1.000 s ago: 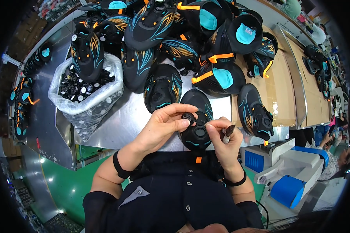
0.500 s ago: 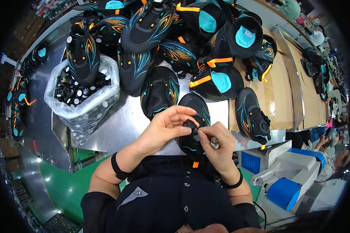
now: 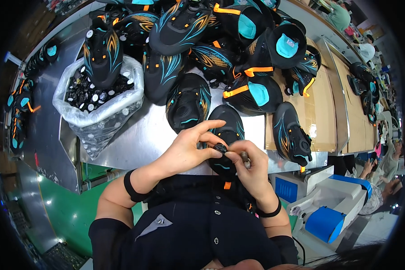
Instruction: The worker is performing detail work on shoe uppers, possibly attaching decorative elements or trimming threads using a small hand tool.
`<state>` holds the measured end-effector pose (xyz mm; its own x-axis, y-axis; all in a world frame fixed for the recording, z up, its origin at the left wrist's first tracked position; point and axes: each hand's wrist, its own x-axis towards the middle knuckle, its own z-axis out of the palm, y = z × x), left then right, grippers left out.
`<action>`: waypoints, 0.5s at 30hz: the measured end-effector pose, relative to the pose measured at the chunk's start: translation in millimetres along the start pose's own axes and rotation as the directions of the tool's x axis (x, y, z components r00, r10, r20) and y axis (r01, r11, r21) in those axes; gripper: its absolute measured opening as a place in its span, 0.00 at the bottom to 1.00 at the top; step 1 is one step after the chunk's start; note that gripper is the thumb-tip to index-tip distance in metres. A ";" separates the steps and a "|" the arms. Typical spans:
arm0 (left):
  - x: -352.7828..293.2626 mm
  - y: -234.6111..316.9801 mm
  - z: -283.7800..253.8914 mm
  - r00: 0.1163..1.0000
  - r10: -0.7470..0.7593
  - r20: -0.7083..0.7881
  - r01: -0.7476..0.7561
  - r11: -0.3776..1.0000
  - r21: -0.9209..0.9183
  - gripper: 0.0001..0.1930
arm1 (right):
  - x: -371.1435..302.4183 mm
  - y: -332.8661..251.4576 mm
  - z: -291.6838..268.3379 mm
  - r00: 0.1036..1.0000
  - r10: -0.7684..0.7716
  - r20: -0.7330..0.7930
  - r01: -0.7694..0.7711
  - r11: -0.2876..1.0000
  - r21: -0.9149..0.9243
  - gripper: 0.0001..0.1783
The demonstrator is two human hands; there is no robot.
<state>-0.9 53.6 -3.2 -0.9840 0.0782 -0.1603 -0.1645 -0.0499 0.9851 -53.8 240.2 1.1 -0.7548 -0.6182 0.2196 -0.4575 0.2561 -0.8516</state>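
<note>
Between the thumb and fingertips of my left hand (image 3: 184, 148) is a small black shoe dial (image 3: 219, 147). My right hand (image 3: 255, 175) is closed, its thumb and forefinger pinched at the dial's right side. Tucked in that same hand is a short tool (image 3: 245, 160) with a rounded, brownish metallic end; the rest of it is hidden by the fingers. Directly under both hands lies a black sports shoe (image 3: 227, 123) with blue lines and an orange heel tab. Another black shoe (image 3: 188, 101) sits just beyond my left hand.
A clear plastic bag (image 3: 101, 121) full of black dials stands at left, a shoe resting on it. Piled shoes (image 3: 177, 33) fill the table's back. One shoe (image 3: 290, 135) lies at right near cardboard (image 3: 321, 121). A white and blue machine (image 3: 326, 202) stands lower right.
The dial sits slightly lower and is turned in my fingers. My right hand has shifted a little left, its fingers still at the dial. The whole view has moved slightly.
</note>
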 end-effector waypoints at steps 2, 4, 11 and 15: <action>-2.0 0.1 1.1 0.999 0.021 0.027 -0.022 0.999 0.042 0.34 | 0.6 -4.2 2.2 0.996 0.088 0.007 -0.088 0.992 0.087 0.08; -2.6 1.2 2.4 0.999 0.036 -0.015 -0.035 0.997 0.071 0.35 | 2.8 -6.8 2.7 1.000 0.027 0.002 -0.027 0.999 0.022 0.12; -17.0 9.3 -4.3 0.805 0.586 -0.092 -0.414 0.667 0.619 0.34 | 6.6 -2.2 -3.0 0.978 0.164 -0.128 -0.129 0.961 0.245 0.12; -27.8 9.0 -8.1 0.688 0.592 0.421 -0.641 0.222 0.735 0.15 | 17.6 12.9 -0.1 0.881 0.467 0.074 -0.216 0.257 0.942 0.07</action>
<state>24.4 42.9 9.7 -0.7448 0.4432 0.4988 0.6447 0.6709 0.3665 -73.1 232.7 -6.0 -0.8437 -0.4805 -0.2394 0.4881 -0.5011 -0.7146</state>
